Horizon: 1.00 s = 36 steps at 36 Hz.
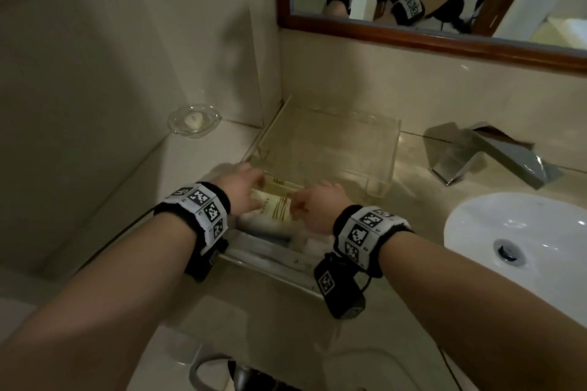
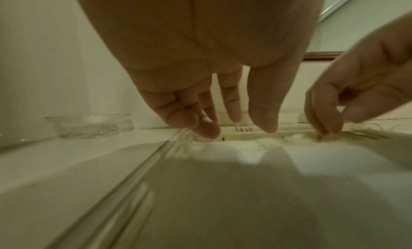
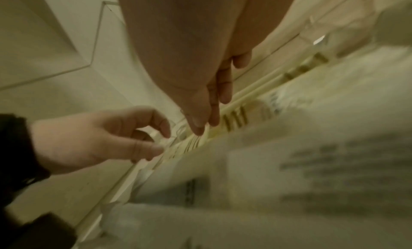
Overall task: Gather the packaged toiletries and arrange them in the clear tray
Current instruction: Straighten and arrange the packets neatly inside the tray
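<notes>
Inside the clear tray (image 1: 390, 149), both hands' fingers (image 2: 207, 127) pinch cream packets (image 1: 275, 204) atop white packets (image 1: 313, 244)

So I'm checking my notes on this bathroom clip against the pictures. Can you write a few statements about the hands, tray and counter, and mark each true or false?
1. Both hands, left hand and right hand, are at the cream packets in the clear tray. True.
2. The far half of the tray is packed full. False: it looks bare.
3. A glass soap dish sits left of the tray. True.
4. The faucet is running. False: no water shows.
5. The sink lies left of the tray. False: on its right.
</notes>
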### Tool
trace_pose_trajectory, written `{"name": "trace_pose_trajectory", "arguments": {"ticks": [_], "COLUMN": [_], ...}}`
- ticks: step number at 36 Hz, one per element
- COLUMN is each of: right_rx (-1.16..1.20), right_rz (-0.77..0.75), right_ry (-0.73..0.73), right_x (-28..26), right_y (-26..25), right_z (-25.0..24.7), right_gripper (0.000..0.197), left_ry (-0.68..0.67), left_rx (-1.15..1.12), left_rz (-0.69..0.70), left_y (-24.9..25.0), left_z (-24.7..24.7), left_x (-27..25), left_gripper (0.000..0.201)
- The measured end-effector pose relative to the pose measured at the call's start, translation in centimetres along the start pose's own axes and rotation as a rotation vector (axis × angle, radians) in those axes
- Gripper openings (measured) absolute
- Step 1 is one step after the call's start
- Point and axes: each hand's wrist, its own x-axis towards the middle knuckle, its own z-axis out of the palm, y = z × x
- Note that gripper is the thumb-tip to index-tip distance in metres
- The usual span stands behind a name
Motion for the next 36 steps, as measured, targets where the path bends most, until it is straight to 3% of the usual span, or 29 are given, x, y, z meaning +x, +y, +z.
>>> {"name": "trace_pose_trajectory", "arguments": {"ticks": [6,12,21,24,26,27,32,36], "right_rx": [-0.049,-0.074,-0.039,0.050,0.067,0.060,0.029,-0.037], "right_rz": [-0.059,-0.039,0.008,-0.010,-0.053,-0.130,-0.224,-0.259], "right_ry": [0.078,0.023,0.133,0.190,0.157,0.108,0.043,0.023], "right_x": [-2.1,-3.9,-3.6,-3.8,-4.1,-5.2,-6.2,-6.3], "right_y": [2.0,2.2,1.7,1.5,1.1,-0.2,-2.3,-2.7], "right_z": [-0.2,1.0,2.1,2.1,1.8,2.3,2.9,3.5], "right_gripper": [0.027,0.029,0.024,0.025,0.024,0.024,0.023,0.009], "left_ry": [-0.110,-0.139,-0.084,0.003,0.044,0.058,0.041,0.027], "left_rx": [-0.017,0.009,-0.022,-0.119,-0.134,-0.141,-0.168,-0.239], "left_rz": [0.044,0.096,0.070,0.035,-0.027,-0.099,-0.173,-0.191], "left_y": [1.1,2.1,2.0,1.7,0.6,-0.3,-2.2,-2.2], "left_z": [0.4,0.6,0.8,0.9,0.7,1.1,1.8,1.9], "left_x": [-1.5,-2.5,-2.6,-3.1,-3.3,-5.9,-8.0,-8.1], "left_gripper": [0.028,0.027,0.029,0.031,0.027,0.024,0.010,0.019]}}
